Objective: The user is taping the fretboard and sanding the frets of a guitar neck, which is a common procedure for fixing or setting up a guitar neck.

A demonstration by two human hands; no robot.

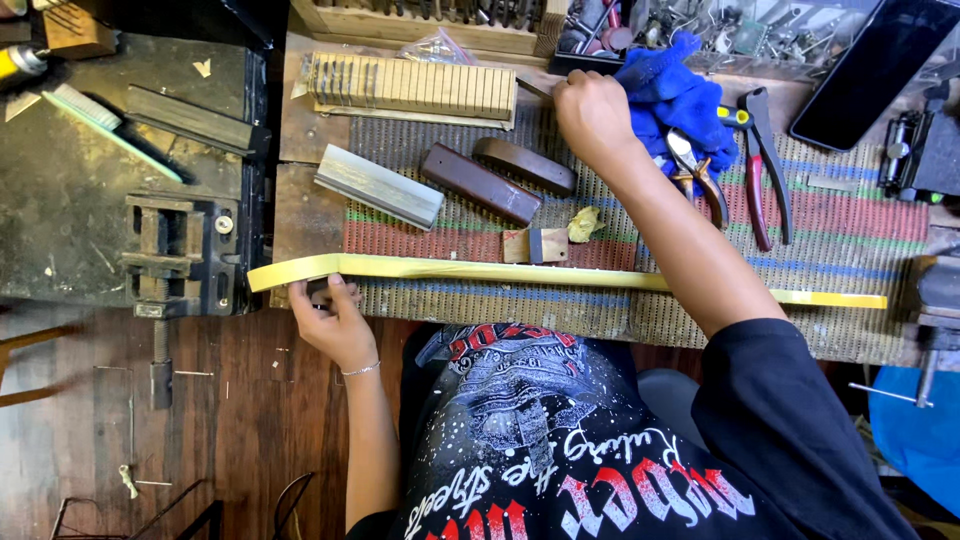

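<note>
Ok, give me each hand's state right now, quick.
Left hand: closed on the near end of the long yellow strip.
Right hand: closed, reaching by the blue glove; what it holds cannot be told.

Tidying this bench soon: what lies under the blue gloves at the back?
Under the blue gloves lie orange-handled pliers, jaws showing, on the striped mat. The right hand rests beside them. Whatever else they cover is hidden.

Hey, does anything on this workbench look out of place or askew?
The long yellow strip overhangs the bench edge at its left end, steadied only by the left hand. The right hand reaches toward the slotted wooden block. Otherwise just ordinary tool clutter.
</note>
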